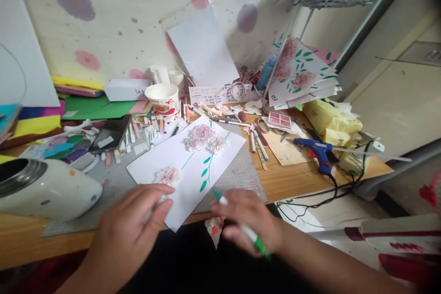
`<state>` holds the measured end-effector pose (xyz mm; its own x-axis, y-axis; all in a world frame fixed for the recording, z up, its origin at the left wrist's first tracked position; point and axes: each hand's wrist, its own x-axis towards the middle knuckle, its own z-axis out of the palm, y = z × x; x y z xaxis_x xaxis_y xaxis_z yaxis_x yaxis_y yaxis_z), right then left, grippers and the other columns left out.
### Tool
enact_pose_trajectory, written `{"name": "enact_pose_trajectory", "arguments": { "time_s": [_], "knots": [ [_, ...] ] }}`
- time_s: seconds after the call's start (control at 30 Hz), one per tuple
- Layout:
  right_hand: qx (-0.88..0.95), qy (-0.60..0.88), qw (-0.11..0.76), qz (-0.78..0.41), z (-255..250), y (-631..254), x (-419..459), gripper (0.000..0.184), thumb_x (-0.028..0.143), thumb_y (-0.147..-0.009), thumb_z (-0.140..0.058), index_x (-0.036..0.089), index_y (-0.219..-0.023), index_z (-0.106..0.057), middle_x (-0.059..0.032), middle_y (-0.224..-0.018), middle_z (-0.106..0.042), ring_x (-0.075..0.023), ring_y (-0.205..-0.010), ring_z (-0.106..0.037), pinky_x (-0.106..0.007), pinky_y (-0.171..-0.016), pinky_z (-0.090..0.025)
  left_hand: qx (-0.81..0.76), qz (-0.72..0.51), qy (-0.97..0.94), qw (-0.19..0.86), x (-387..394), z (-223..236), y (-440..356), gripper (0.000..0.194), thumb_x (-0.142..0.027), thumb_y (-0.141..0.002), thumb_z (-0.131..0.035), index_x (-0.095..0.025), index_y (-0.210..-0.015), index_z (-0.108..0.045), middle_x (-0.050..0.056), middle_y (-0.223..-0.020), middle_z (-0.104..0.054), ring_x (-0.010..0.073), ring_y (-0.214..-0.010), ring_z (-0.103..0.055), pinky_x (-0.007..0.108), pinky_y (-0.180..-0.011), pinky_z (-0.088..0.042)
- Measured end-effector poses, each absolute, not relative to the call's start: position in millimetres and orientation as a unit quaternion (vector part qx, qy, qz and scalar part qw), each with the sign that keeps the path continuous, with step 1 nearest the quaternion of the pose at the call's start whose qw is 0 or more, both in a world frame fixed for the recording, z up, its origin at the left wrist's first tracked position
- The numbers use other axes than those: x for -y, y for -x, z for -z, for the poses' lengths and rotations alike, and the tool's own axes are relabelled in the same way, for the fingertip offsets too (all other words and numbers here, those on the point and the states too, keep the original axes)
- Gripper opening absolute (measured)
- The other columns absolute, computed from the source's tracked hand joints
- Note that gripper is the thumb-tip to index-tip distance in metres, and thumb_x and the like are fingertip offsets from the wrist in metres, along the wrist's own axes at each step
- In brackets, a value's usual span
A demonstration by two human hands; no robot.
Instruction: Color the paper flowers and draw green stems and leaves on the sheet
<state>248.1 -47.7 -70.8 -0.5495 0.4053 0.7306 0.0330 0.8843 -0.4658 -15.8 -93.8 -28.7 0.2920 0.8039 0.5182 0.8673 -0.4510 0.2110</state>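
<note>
A white sheet of paper [188,200] lies at a slant on the grey cutting mat [237,170]. Raised pale pink flowers [200,135] are clustered near its top, and a single flower [167,175] sits at its left side. Green stems and painted-looking leaves [206,172] run down the middle. Just off the sheet's lower right edge, my right hand [250,220] grips a green marker [253,235], its green tip angled up toward the paper. My left hand [132,225] is curled by the lower left edge, thumb and forefinger close around something whitish, mostly hidden.
A speckled flask [51,188] lies at the left, beside a dark phone [112,133]. Behind are a paper cup [163,98] and loose markers. Rightward are a blue glue gun [319,154] with a trailing cord, a pink palette [279,120] and finished-looking flower sheets [299,73].
</note>
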Motion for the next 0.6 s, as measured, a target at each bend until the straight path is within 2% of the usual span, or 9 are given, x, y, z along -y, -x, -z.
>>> {"name": "enact_pose_trajectory", "arguments": {
  "time_s": [0.07, 0.17, 0.3, 0.43, 0.6],
  "knots": [
    [0.798, 0.204, 0.479, -0.305, 63.2, -258.0, 26.3, 0.035, 0.031, -0.097, -0.049, 0.02, -0.127, -0.064, -0.0113, -0.099, -0.073, -0.022, -0.086, -0.068, -0.036, -0.073, -0.055, 0.482, 0.287, 0.827, 0.043, 92.8, 35.3, -8.1, 0.015, -0.029, -0.1, -0.044, -0.024, -0.092, -0.056, 0.0, -0.091, -0.071, 0.0179, -0.082, -0.069, 0.03, -0.074, -0.052],
    [0.709, 0.347, 0.491, -0.368, 56.8, -260.2, -8.6, 0.026, 0.035, -0.094, -0.055, 0.021, -0.1, -0.076, -0.0033, -0.072, -0.067, -0.0177, -0.07, -0.062, -0.032, -0.068, -0.05, 0.454, 0.28, 0.846, 0.032, 87.7, 47.5, -32.1, 0.018, -0.023, -0.099, -0.043, -0.022, -0.086, -0.055, 0.002, -0.095, -0.073, 0.0211, -0.08, -0.071, 0.035, -0.07, -0.055],
    [0.61, 0.42, 0.47, -0.481, 66.3, -238.7, -35.8, 0.01, 0.028, -0.079, -0.069, 0.02, -0.076, -0.064, 0.0034, -0.061, -0.059, -0.0126, -0.055, -0.053, -0.027, -0.056, -0.044, 0.444, 0.287, 0.848, 0.03, 82.4, 62.5, -39.7, 0.018, -0.021, -0.099, -0.041, -0.019, -0.088, -0.056, 0.009, -0.104, -0.074, 0.0229, -0.074, -0.073, 0.036, -0.058, -0.057],
    [0.6, 0.442, 0.461, -0.481, 80.4, -226.7, -41.5, 0.02, 0.024, -0.074, -0.069, 0.021, -0.067, -0.051, 0.0047, -0.056, -0.056, -0.0108, -0.051, -0.048, -0.024, -0.05, -0.036, 0.425, 0.312, 0.85, 0.005, 84.0, 74.4, -32.6, 0.022, -0.019, -0.1, -0.039, -0.021, -0.085, -0.055, 0.003, -0.091, -0.074, 0.0174, -0.073, -0.072, 0.03, -0.062, -0.057],
    [0.61, 0.481, 0.442, -0.448, 81.8, -229.4, -41.6, 0.021, 0.027, -0.075, -0.068, 0.021, -0.064, -0.051, 0.0038, -0.055, -0.056, -0.0109, -0.049, -0.047, -0.025, -0.048, -0.035, 0.423, 0.334, 0.841, -0.055, 86.8, 84.9, -22.5, 0.025, -0.017, -0.099, -0.04, -0.022, -0.083, -0.059, 0.0, -0.091, -0.075, 0.0147, -0.079, -0.072, 0.027, -0.071, -0.056]
  ]
}}
